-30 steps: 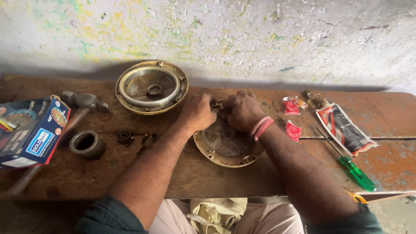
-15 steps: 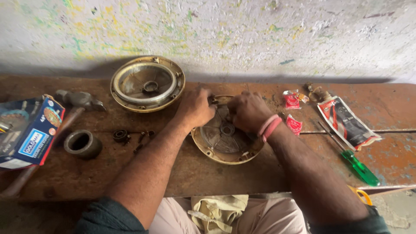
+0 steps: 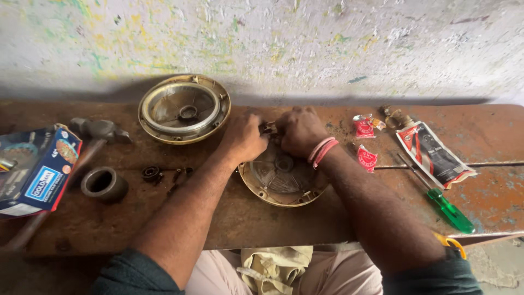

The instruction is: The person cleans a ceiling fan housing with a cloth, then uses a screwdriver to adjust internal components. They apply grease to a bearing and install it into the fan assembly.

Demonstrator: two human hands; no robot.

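Note:
A round brass-coloured metal cover (image 3: 281,186) lies on the brown workbench (image 3: 234,218) in front of me. My left hand (image 3: 244,137) and my right hand (image 3: 297,130) meet at its far rim, both closed around a small metal part (image 3: 267,129) between their fingertips. The part is mostly hidden by the fingers. Pink bands circle my right wrist. A second round housing with a light inner ring (image 3: 184,108) rests against the wall behind my left hand.
A hammer (image 3: 95,131), a dark metal ring (image 3: 103,184), a small bearing and screws (image 3: 153,173) and a blue box (image 3: 35,169) lie left. Right are red sachets (image 3: 364,127), a printed packet (image 3: 434,150), a thin rod and a green-handled screwdriver (image 3: 447,207).
Both hands stay joined at the cover's far rim. The view has shifted slightly; my hands have moved a little to the right along the rim.

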